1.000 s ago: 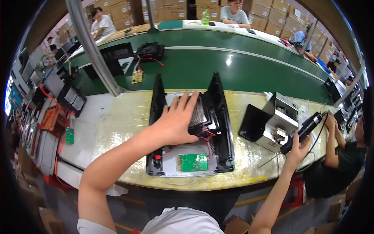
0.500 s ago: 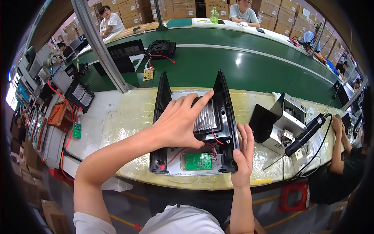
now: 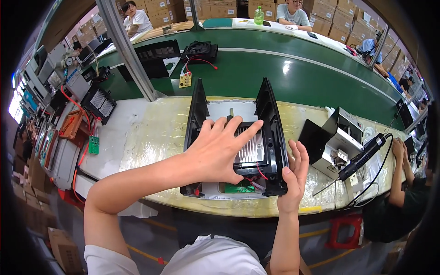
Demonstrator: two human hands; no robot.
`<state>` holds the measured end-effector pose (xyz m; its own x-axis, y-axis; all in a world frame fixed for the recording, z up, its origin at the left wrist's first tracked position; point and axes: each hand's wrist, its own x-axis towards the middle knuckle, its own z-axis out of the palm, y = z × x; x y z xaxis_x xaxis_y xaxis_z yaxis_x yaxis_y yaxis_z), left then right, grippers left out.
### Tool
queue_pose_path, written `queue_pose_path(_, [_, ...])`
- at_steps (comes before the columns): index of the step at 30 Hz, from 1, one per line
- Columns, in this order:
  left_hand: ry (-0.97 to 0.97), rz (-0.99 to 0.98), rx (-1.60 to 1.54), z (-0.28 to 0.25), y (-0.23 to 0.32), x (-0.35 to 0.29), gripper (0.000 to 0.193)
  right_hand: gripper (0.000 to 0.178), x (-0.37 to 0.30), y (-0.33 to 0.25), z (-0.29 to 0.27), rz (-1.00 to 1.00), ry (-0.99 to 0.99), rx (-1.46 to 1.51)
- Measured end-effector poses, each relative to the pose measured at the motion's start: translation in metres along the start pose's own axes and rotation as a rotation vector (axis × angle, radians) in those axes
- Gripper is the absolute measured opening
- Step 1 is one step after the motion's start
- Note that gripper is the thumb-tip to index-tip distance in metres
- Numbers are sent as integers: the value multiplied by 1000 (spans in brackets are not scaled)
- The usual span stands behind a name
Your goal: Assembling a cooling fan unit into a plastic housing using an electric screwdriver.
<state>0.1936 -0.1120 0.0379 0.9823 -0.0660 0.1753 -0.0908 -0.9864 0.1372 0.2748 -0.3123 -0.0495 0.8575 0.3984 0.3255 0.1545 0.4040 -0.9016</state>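
Note:
In front of me stands a black housing with two upright side panels [image 3: 271, 133] and a pale base [image 3: 220, 109]. Between the panels sits a black-framed unit with a silver finned heat sink [image 3: 250, 147]. My left hand [image 3: 215, 149] spans this unit from above, fingers at its far side and thumb at its near edge. A green circuit board [image 3: 239, 188] shows partly under the near edge, with red wires around it. My right hand [image 3: 294, 176] rests against the right panel's near end, fingers stretched out and thumb along the edge. My left palm hides part of the unit.
Right of the housing stand an open metal-and-black box [image 3: 337, 142] and a black electric screwdriver [image 3: 364, 156] with a cable. Beyond lies a green conveyor surface [image 3: 247, 73] with a black fan [image 3: 200, 51]. A metal post [image 3: 126, 50] rises at left. A co-worker's arms [image 3: 398, 174] are at right.
My left hand and the heat sink unit have shifted toward me within the housing, covering more of the green board. More pale base shows behind the unit. My right hand stays beside the right panel.

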Motion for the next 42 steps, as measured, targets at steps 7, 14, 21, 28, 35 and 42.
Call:
queue_pose_path(7, [20, -10, 5, 6, -4, -1, 112, 46, -52, -19, -3, -482, 275, -681])
queue_pose_path(14, [250, 39, -42, 14, -14, 1, 112, 18, -69, 13, 85, 785, -342, 112])
queue_pose_path(21, [288, 9, -101, 14, -11, 3, 110, 17, -80, 11, 57, 921, -443, 738])
queue_pose_path(28, [66, 12, -208, 10, -7, -4, 112, 18, -68, -58, -15, -44, -330, -841])
queue_pose_path(35, [71, 41, -158, 10, -7, -8, 112, 49, -9, -38, 0, -17, -31, -404])
queue_pose_path(42, [96, 57, -161, 13, -2, -7, 109, 63, -1, -29, 4, 138, -62, -132])
